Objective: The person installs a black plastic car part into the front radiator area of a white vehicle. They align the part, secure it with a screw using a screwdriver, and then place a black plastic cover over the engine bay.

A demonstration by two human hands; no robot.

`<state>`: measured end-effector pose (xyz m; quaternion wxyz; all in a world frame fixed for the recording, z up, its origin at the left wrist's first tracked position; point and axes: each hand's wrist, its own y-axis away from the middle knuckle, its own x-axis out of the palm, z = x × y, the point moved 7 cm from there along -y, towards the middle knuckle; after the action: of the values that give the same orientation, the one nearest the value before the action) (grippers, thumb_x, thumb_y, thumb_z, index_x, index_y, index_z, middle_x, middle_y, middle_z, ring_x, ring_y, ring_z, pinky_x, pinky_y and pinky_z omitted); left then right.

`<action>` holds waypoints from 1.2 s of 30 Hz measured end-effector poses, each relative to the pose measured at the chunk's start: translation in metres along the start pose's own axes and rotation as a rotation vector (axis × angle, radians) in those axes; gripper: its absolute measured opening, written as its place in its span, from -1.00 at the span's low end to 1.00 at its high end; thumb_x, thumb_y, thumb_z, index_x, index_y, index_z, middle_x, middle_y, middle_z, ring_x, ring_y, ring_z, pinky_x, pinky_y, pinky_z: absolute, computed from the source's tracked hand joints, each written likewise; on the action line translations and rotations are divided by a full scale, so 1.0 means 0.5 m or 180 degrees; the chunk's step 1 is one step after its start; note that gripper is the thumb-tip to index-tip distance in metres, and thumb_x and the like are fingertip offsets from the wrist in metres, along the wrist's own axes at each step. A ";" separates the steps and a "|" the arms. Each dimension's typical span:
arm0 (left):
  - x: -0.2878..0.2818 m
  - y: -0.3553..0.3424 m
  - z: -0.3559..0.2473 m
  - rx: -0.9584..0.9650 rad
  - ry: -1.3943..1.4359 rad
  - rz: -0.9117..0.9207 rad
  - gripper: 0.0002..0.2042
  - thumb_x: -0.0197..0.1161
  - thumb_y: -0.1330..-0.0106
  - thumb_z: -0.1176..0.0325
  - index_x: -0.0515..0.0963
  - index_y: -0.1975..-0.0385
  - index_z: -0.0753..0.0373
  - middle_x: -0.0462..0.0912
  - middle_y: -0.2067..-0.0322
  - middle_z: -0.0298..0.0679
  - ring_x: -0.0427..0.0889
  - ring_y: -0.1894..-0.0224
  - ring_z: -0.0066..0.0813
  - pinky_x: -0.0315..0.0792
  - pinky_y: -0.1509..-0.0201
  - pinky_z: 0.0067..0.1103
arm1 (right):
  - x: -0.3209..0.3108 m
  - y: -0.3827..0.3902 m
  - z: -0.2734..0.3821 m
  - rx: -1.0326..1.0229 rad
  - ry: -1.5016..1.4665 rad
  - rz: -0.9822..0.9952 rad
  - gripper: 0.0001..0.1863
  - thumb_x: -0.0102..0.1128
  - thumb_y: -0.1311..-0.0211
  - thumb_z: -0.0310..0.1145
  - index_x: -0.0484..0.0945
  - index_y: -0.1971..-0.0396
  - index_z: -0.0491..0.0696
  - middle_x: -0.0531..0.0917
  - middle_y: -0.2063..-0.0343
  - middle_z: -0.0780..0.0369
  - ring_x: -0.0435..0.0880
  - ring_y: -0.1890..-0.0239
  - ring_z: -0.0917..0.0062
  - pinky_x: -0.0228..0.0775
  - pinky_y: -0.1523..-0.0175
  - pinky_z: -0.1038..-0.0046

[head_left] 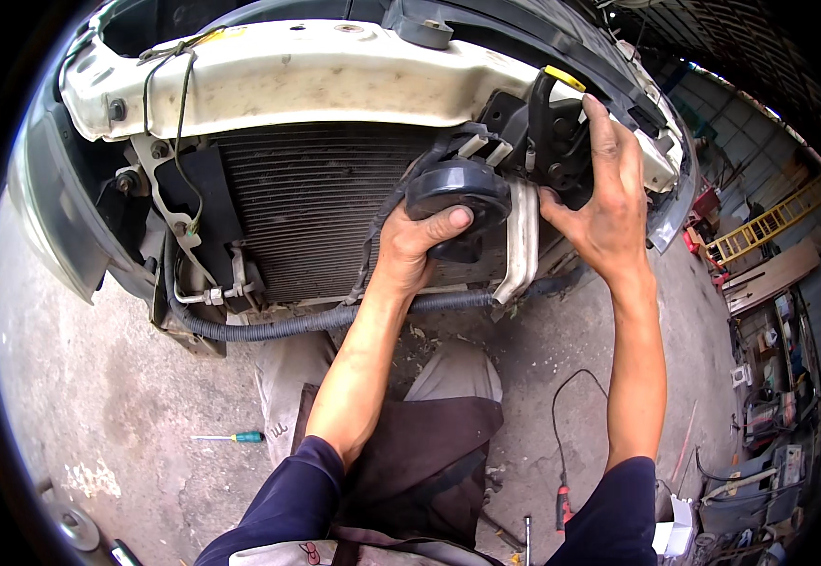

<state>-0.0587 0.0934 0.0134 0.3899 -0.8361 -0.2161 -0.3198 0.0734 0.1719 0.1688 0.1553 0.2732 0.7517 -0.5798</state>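
Note:
In front of an opened car nose, my left hand (406, 247) is closed around a round black car horn (456, 184). Its thumb presses on the horn's face, while the other fingers are hidden behind it. My right hand (613, 208) spans a black hood latch (552, 137) with a yellow-tipped lever (564, 78). The index finger reaches up beside the lever, and the thumb lies low near the white upright brace (521, 241). Contact behind the latch is hidden. Dark wiring (373, 236) runs down beside the horn.
A pale crossmember (288, 75) spans above the finned radiator (306, 198); a corrugated hose (278, 330) runs below. On the concrete lie a green-handled screwdriver (240, 437) and a red-handled corded tool (563, 505). A yellow ladder (773, 222) and piled parts (754, 491) stand right.

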 end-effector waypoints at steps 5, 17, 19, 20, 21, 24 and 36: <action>-0.001 -0.002 0.004 0.0090 -0.0026 -0.0013 -0.46 0.52 -0.09 0.28 0.54 -0.06 0.36 0.68 0.07 -0.17 0.62 -0.01 -0.36 0.43 -0.20 -0.48 | 0.009 0.004 -0.013 0.0199 -0.0163 0.0199 0.07 0.50 0.23 -0.49 0.20 -0.43 -0.03 0.42 -0.13 -0.02 0.48 -0.15 0.05 0.39 -0.23 0.18; -0.001 -0.003 0.006 0.0132 -0.0082 0.0049 -0.45 0.50 -0.11 0.26 0.52 -0.07 0.39 0.68 0.06 -0.14 0.63 0.00 -0.33 0.44 -0.21 -0.46 | 0.009 0.006 -0.009 0.0148 -0.0067 0.0155 0.08 0.52 0.25 -0.48 0.20 -0.43 -0.04 0.43 -0.12 -0.02 0.48 -0.13 0.06 0.39 -0.23 0.19; 0.003 -0.002 0.004 0.0016 0.0034 0.0056 -0.42 0.54 -0.06 0.31 0.52 -0.10 0.34 0.67 0.04 -0.17 0.62 -0.04 -0.34 0.41 -0.24 -0.45 | 0.009 0.005 -0.010 0.0138 -0.0078 0.0167 0.08 0.52 0.25 -0.48 0.20 -0.43 -0.04 0.43 -0.12 -0.01 0.48 -0.13 0.06 0.39 -0.23 0.19; 0.006 -0.002 0.002 0.0034 0.0033 0.0060 -0.40 0.54 -0.05 0.32 0.50 -0.12 0.34 0.66 0.03 -0.16 0.61 -0.04 -0.34 0.41 -0.25 -0.45 | 0.009 0.005 -0.010 0.0134 -0.0082 0.0173 0.08 0.52 0.25 -0.48 0.20 -0.43 -0.04 0.43 -0.12 -0.01 0.48 -0.13 0.06 0.39 -0.23 0.19; 0.009 -0.003 0.000 0.0053 0.0031 0.0064 -0.38 0.54 -0.05 0.32 0.48 -0.14 0.34 0.66 0.02 -0.16 0.61 -0.05 -0.33 0.40 -0.26 -0.44 | 0.008 0.006 -0.010 0.0146 -0.0077 0.0178 0.08 0.52 0.25 -0.48 0.20 -0.43 -0.04 0.43 -0.12 -0.01 0.48 -0.13 0.06 0.40 -0.23 0.18; 0.008 -0.005 -0.003 0.0084 -0.0016 0.0051 -0.33 0.55 -0.04 0.33 0.42 -0.19 0.34 0.65 0.00 -0.15 0.60 -0.07 -0.32 0.39 -0.28 -0.43 | 0.009 0.005 -0.009 0.0163 -0.0081 0.0175 0.08 0.52 0.25 -0.48 0.20 -0.43 -0.04 0.43 -0.12 -0.01 0.48 -0.13 0.07 0.40 -0.22 0.18; 0.005 -0.002 -0.005 0.0055 -0.0113 -0.0051 -0.27 0.55 -0.04 0.35 0.35 -0.24 0.34 0.63 -0.03 -0.12 0.59 -0.09 -0.31 0.39 -0.29 -0.43 | 0.007 0.005 -0.005 -0.0095 0.0062 -0.0014 0.14 0.61 0.31 -0.45 0.20 -0.43 -0.02 0.45 0.03 0.05 0.51 0.00 0.13 0.48 -0.06 0.19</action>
<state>-0.0582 0.0924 0.0168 0.3907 -0.8364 -0.2325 -0.3061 0.0724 0.1756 0.1655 0.1507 0.2748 0.7624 -0.5662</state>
